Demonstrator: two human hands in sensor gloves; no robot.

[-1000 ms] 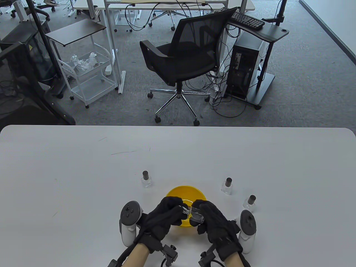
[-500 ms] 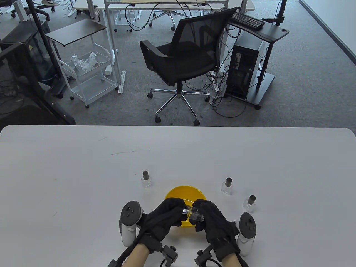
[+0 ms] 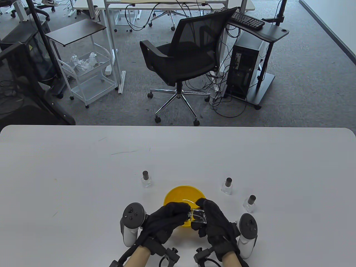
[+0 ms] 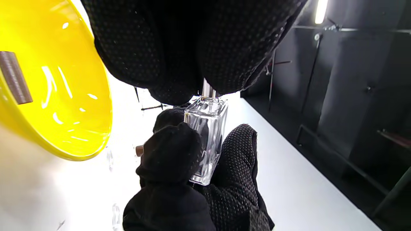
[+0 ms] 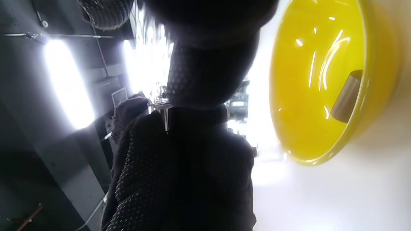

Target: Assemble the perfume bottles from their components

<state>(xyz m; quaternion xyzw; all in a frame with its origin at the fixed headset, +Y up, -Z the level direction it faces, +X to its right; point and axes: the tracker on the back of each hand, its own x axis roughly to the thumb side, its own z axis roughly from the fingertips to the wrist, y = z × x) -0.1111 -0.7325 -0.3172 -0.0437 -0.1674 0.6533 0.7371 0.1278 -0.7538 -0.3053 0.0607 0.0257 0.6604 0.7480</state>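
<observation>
My right hand [image 3: 202, 220] grips a clear square glass bottle [image 3: 198, 215] just above the near edge of the yellow bowl [image 3: 180, 190]. My left hand [image 3: 184, 212] pinches the silver spray top [image 4: 208, 92] at the bottle's neck. In the left wrist view the bottle [image 4: 207, 134] sits between my right fingers [image 4: 170, 154], with my left fingers closed over its top. A grey cap [image 5: 347, 96] lies inside the bowl [image 5: 308, 64] and also shows in the left wrist view [image 4: 13, 77].
Three capped small bottles stand on the white table [image 3: 83, 180]: one left of the bowl [image 3: 146, 179] and two to its right [image 3: 227, 185] [image 3: 249, 203]. An office chair [image 3: 183, 55] stands beyond the table's far edge.
Both hands have drawn slightly nearer to me over the bowl. The bottle has turned in my right hand, so more of its flat face shows. Both grips have held.
</observation>
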